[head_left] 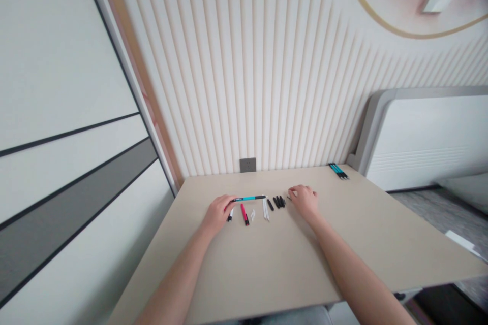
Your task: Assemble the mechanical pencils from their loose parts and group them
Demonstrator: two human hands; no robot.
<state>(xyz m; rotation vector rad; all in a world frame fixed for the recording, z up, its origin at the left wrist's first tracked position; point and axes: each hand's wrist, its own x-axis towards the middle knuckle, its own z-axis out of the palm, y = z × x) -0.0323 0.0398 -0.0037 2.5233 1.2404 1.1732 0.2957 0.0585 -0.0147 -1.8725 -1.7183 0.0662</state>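
My left hand (220,210) is closed on the rear end of a blue and black pen (248,198), which points right above the table. Under and beside that hand lie a white and black pen part (230,215) and a pink and black one (244,214). Small white pieces (252,215), thin white refills (266,209) and several black grips (279,202) lie in a row to the right. My right hand (304,198) has its fingers pinched at a small dark piece (289,198) near the tabletop, right of the grips.
Several blue and black pens (338,171) lie together at the back right of the beige table (267,269). A ribbed wall with a dark socket (247,164) stands behind. A bed (430,137) is at the right, a white cabinet (68,162) at the left.
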